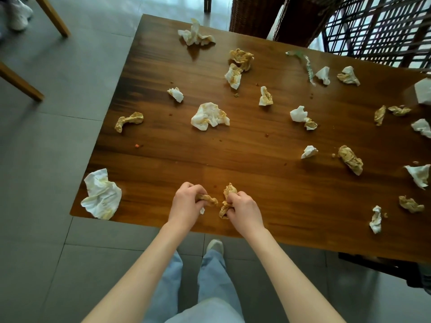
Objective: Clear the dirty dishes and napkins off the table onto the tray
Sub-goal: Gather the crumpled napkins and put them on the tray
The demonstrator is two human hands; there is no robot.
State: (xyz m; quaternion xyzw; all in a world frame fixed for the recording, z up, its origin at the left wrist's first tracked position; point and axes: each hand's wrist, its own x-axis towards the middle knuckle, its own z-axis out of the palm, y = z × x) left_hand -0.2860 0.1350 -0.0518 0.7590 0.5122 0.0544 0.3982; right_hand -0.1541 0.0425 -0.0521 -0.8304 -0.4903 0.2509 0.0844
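Several crumpled, stained napkins lie scattered over the dark wooden table [233, 155]. My left hand [185, 205] is closed around a brownish crumpled napkin [211, 199] near the table's front edge. Beside it, my right hand [245, 209] grips another stained napkin [229, 191], and the two wads almost touch. A large white napkin [101, 194] rests at the front left corner. Another big one [210, 116] sits mid-table. No tray or dishes show in this view.
Crumbs dot the tabletop. A green wrapper strip [306, 64] lies at the back right. A wicker chair [275, 17] stands behind the table, and a lattice chair [377, 29] at the far right. Wooden chair legs [21, 82] are on the grey tiled floor to the left.
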